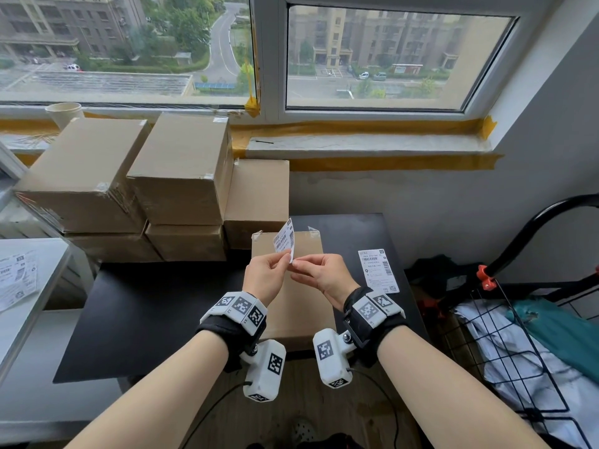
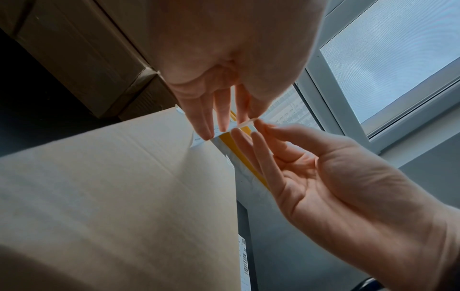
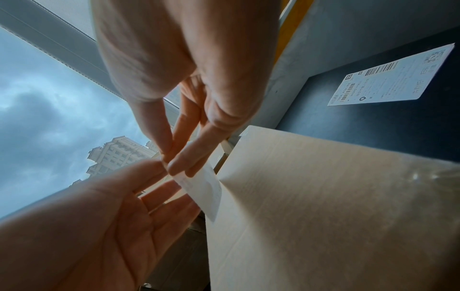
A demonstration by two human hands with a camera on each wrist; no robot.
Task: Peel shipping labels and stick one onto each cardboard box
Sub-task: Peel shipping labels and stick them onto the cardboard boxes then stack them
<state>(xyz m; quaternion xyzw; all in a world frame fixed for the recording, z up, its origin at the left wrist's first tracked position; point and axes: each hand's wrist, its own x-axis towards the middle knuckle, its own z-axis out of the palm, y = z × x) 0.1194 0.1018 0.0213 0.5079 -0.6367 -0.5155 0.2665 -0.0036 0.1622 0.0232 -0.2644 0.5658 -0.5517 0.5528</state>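
A white shipping label [image 1: 285, 240] with barcodes is held upright over a flat cardboard box [image 1: 301, 314] lying on the black table [image 1: 146, 319]. My left hand [image 1: 284, 258] pinches the label's lower edge from the left. My right hand [image 1: 296, 263] pinches the same lower corner from the right, thumb against fingertip. In the left wrist view the label [image 2: 245, 124] shows edge-on between both hands' fingertips. In the right wrist view the label [image 3: 202, 187] hangs below my right hand [image 3: 171, 157], just off the box [image 3: 323, 206]. Whether any backing has come apart is hidden.
A second label [image 1: 378, 270] lies on the table right of the box. Several cardboard boxes [image 1: 181, 176] are stacked at the back left. More labels [image 1: 16, 277] lie on a white surface at the far left. A wire cart [image 1: 518, 319] stands to the right.
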